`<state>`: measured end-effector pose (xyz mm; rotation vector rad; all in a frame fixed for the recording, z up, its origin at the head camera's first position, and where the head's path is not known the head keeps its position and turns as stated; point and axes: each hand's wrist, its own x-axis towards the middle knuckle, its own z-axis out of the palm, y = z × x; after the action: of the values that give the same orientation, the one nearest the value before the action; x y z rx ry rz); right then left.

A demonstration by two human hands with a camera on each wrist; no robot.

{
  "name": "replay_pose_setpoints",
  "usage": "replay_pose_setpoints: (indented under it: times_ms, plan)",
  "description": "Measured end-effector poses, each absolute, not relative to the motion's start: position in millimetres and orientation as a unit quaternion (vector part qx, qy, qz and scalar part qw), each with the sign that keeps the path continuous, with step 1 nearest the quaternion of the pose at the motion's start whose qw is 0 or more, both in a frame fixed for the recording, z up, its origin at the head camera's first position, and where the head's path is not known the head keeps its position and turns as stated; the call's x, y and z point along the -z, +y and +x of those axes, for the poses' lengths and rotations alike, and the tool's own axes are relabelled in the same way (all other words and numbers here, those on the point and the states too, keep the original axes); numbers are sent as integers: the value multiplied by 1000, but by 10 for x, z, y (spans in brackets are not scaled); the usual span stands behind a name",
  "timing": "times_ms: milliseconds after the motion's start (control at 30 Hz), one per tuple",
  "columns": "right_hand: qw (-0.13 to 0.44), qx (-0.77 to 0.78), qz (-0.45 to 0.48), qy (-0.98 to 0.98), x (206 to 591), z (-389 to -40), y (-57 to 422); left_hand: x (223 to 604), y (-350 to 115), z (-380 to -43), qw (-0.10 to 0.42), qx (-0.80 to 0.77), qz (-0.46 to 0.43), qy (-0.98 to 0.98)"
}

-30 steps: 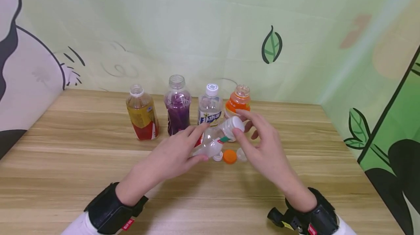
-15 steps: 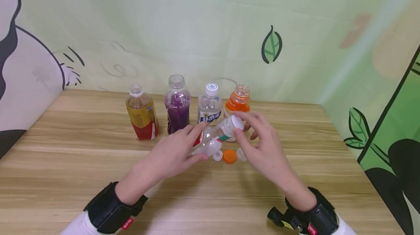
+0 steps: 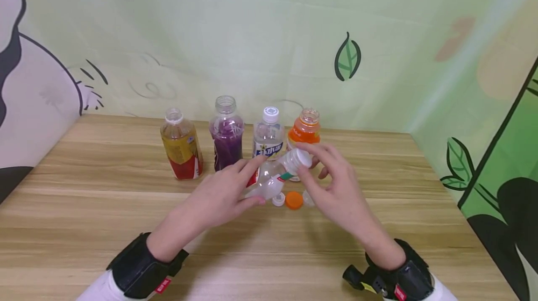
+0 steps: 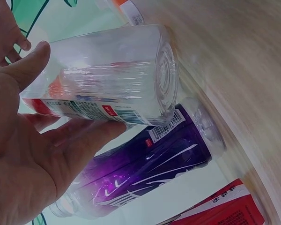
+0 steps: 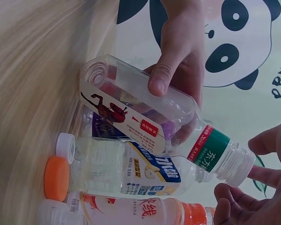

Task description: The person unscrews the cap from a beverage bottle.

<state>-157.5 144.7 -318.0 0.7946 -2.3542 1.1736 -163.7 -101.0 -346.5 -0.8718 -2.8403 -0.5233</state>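
My left hand (image 3: 220, 196) grips a clear, see-through bottle (image 3: 271, 182), thumb on one side and fingers on the other. The bottle tilts with its neck up to the right; a green and red band (image 5: 210, 149) circles its shoulder. At the neck end, my right hand (image 3: 336, 182) holds the whitish cap (image 3: 303, 157) between thumb and fingers. In the right wrist view the fingers curve round this cap. Just beyond stand a white-capped clear bottle (image 3: 269, 137) and an uncapped orange-topped bottle (image 3: 304, 128).
An uncapped purple bottle (image 3: 227, 135) and an uncapped yellow and red bottle (image 3: 180, 146) stand farther left. Below the held bottle lie a white cap (image 3: 279, 199), an orange cap (image 3: 294, 200) and a translucent cap (image 3: 308, 198) on the wooden table (image 3: 260, 254). A printed backdrop rises behind.
The right hand's index finger and thumb have shifted slightly about the cap. The left hand and the tilted bottle stay almost where they were.
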Motion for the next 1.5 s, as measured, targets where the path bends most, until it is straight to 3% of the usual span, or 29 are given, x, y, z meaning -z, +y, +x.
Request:
replay_pose_setpoints:
  times_ms: [1500]
  plan:
    - [184, -431, 267, -842, 3166, -1595, 1467, 3470, -1012, -1629, 61, 174, -289, -939]
